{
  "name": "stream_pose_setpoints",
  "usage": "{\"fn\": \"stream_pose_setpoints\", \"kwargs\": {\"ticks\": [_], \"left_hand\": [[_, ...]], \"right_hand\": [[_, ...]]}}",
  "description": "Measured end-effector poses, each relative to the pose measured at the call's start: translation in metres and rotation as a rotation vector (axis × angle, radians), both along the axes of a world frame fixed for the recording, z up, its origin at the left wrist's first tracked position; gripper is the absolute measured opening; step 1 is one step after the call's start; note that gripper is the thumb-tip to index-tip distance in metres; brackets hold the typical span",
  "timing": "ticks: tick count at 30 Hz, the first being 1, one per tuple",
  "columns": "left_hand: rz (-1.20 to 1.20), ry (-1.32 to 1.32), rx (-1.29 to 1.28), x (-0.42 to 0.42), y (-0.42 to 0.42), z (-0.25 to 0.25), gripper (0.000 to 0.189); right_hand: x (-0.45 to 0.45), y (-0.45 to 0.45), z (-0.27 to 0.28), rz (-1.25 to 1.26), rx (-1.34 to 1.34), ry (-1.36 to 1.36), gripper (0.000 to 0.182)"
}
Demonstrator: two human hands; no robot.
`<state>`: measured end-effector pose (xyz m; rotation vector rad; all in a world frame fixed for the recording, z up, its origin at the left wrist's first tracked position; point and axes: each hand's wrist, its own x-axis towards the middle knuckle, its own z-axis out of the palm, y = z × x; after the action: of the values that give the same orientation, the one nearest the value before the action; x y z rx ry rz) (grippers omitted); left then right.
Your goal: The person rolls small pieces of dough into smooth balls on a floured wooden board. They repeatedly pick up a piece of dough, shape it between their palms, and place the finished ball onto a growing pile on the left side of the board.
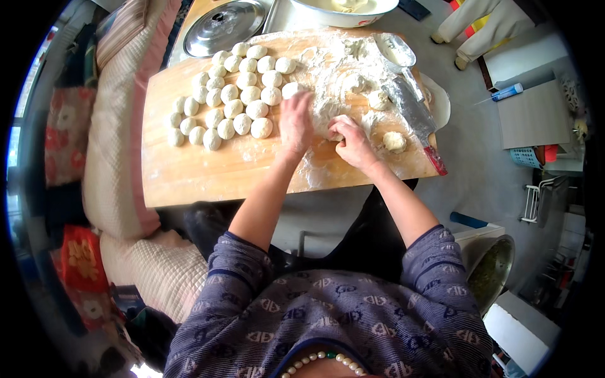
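My left hand (pixel 297 122) reaches palm down over the floured wooden board (pixel 222 175), its blurred fingertips at a round dough ball (pixel 291 90). Whether the fingers grip that ball is hard to see. To the right, my right hand (pixel 354 144) is curled over a pale piece of dough, mostly hidden under the fingers. Several smooth dough balls (pixel 233 108) lie in loose rows left of my left hand. Rougher dough lumps (pixel 394 141) sit right of my right hand, with another lump (pixel 378 100) farther back. Loose flour (pixel 326 71) covers the board's far right.
A cleaver (pixel 409 106) with a red handle lies along the board's right edge, beside a metal flour scoop (pixel 397 52). Behind stand a steel lid (pixel 224 28) and a white enamel basin (pixel 347 14). A quilted sofa (pixel 113 141) borders the left; another person's legs (pixel 482 26) show far right.
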<state>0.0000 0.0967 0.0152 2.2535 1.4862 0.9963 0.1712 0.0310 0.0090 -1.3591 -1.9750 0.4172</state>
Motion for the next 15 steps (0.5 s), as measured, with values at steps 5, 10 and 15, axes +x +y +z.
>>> {"fn": "stream_pose_setpoints", "kwargs": {"ticks": [5, 10, 15], "left_hand": [[-0.099, -0.189, -0.226, 0.026, -0.022, -0.010, 0.043], [-0.167, -0.641, -0.330, 0.044, -0.039, -0.019, 0.052], [0.296, -0.403, -0.115, -0.009, -0.065, -0.021, 0.039]], "right_hand": [[0.005, -0.019, 0.003, -0.250, -0.359, 0.427, 0.019], [0.002, -0.034, -0.004, -0.273, 0.090, 0.127, 0.026], [0.026, -0.053, -0.037, -0.366, 0.021, 0.689, 0.020]]}}
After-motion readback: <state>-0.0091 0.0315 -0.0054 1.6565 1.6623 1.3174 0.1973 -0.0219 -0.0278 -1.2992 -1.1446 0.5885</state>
